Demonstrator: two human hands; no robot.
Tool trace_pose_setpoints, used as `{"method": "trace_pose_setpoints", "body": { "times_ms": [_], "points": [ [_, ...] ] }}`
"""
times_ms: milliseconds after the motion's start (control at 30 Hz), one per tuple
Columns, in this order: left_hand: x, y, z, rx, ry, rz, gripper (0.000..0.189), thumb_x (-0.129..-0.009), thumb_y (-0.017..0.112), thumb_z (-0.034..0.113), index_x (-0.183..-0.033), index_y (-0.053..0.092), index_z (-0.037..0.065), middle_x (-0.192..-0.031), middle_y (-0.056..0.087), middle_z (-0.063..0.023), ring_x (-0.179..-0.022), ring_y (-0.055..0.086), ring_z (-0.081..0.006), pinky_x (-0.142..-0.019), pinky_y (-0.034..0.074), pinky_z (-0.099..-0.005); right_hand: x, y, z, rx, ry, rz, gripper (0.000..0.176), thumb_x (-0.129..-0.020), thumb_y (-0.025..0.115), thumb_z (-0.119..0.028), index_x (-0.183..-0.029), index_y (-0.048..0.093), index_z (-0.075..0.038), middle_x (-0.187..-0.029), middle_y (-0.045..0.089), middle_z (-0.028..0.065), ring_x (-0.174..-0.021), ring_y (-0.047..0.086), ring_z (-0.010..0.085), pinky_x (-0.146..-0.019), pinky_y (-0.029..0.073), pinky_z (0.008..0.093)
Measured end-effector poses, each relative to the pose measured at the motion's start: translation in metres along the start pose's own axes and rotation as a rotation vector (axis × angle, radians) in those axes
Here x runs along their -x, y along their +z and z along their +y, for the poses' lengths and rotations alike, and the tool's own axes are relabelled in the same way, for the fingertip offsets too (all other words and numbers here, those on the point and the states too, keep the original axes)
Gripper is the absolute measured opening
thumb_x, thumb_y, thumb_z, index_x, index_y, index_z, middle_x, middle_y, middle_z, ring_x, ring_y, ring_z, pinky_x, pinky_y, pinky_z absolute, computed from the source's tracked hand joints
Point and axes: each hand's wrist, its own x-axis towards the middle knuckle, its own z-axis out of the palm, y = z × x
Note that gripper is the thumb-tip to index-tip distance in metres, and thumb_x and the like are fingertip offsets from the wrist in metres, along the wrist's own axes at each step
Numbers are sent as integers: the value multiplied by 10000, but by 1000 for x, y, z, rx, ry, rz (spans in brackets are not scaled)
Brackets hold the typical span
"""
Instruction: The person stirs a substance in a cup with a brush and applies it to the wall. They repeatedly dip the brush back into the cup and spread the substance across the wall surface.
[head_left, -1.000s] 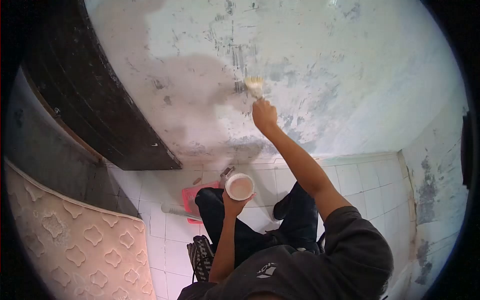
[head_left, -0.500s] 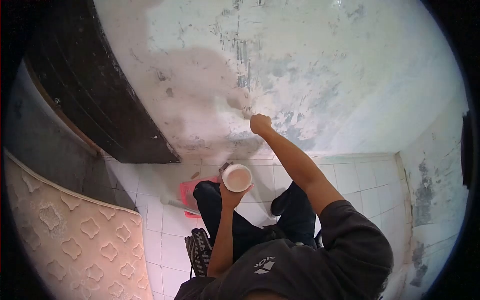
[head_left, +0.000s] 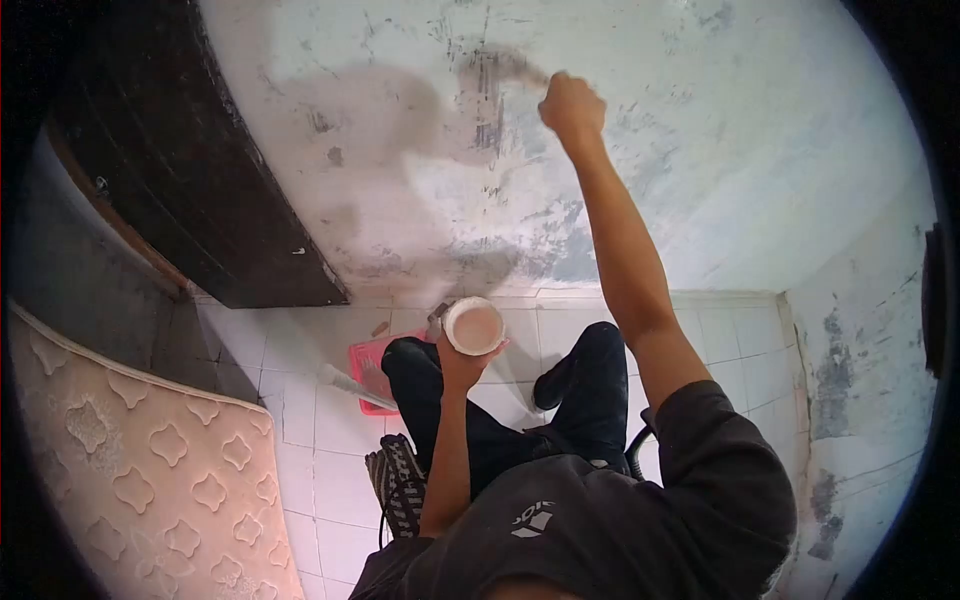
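My left hand (head_left: 461, 367) is wrapped round a white tub (head_left: 451, 325) of pale, pinkish paint (head_left: 477, 328), held upright above the floor between my knees. Up at the patchy wall (head_left: 640, 140), my right hand (head_left: 574, 105) is closed on a paintbrush (head_left: 537, 77) pointing to the left. The brush's head is blurred and merges with its shadow over dark grey scuffs on the white surface.
A pinkish-red plastic tray (head_left: 372, 353) rests on the white tiled floor (head_left: 345, 440), left of my legs, with a pale long object (head_left: 350, 383) across it. A dark door (head_left: 190, 190) stands at left, above a patterned mattress (head_left: 160, 480). A striped dark item (head_left: 398, 480) lies by my left hip.
My right hand has moved up the wall and slightly right with the brush. The tub stays in my left hand, and the view has shifted a little.
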Motion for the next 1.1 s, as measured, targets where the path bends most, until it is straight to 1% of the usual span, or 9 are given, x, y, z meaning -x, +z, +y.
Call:
{"method": "trace_pose_setpoints", "body": {
  "times_ms": [100,233,400,433,467,533,767,933,1100],
  "points": [
    [-2,-4,-2,-56,3,-7,665,-576,912,134,-1125,557,14,-1054,648,-104,-958,630,-220,-846,509,-358,6,-34,-14,-31,19,163,165,-798,581,-112,-921,680,-63,-954,689,171,-888,684,331,-726,552,425],
    [-3,-7,-2,-9,-37,-26,663,-574,913,132,-1122,558,12,-1052,647,-105,-960,628,-221,-842,511,-356,4,-33,-35,-107,36,196,231,-811,540,-123,-1005,629,-34,-927,685,195,-884,672,379,-761,534,459],
    [0,-10,-25,-70,64,98,698,-571,914,123,-1146,532,18,-1056,634,-99,-956,622,-228,-843,500,-356,20,39,-61,10,-126,-60,196,-855,501,-117,-917,681,-73,-950,689,177,-881,689,301,-721,544,420],
    [0,-12,-24,-72,66,95,698,-571,914,123,-1146,532,18,-1056,634,-99,-956,622,-228,-843,500,-356,25,89,-56,123,-242,86,176,-853,528,-118,-884,699,-94,-924,699,151,-851,699,271,-670,552,382],
    [-2,-15,-21,-84,52,88,709,-569,915,124,-1152,524,21,-1057,631,-100,-957,621,-230,-848,495,-359,38,106,-59,198,-263,34,152,-843,598,-133,-886,741,-105,-881,704,89,-841,695,259,-656,556,337],
    [-5,-17,-17,-93,42,87,720,-568,916,125,-1157,515,23,-1059,629,-100,-957,619,-232,-853,490,-362,61,133,-61,188,-228,-230,145,-837,609,-123,-856,752,-135,-916,708,101,-879,692,255,-641,564,338],
    [0,-25,-22,-92,-9,72,695,-567,916,133,-1134,530,20,-1049,636,-110,-950,624,-224,-846,496,-360,125,243,-28,151,-280,-376,180,-850,562,-137,-882,739,-119,-906,712,95,-861,698,242,-666,559,375],
    [-4,-22,7,-114,50,71,686,-570,914,145,-1126,536,9,-1011,655,-112,-909,643,-228,-819,511,-358,160,251,4,84,-253,-568,186,-824,570,-162,-898,730,-101,-949,708,130,-904,694,288,-745,558,399],
    [4,-18,-20,-92,51,12,698,-568,917,194,-1122,540,-2,-989,661,-129,-904,652,-249,-809,518,-369,206,237,52,-81,-30,-714,244,-822,574,-191,-992,709,-78,-1063,679,157,-982,668,317,-842,533,433]
  ]
}}
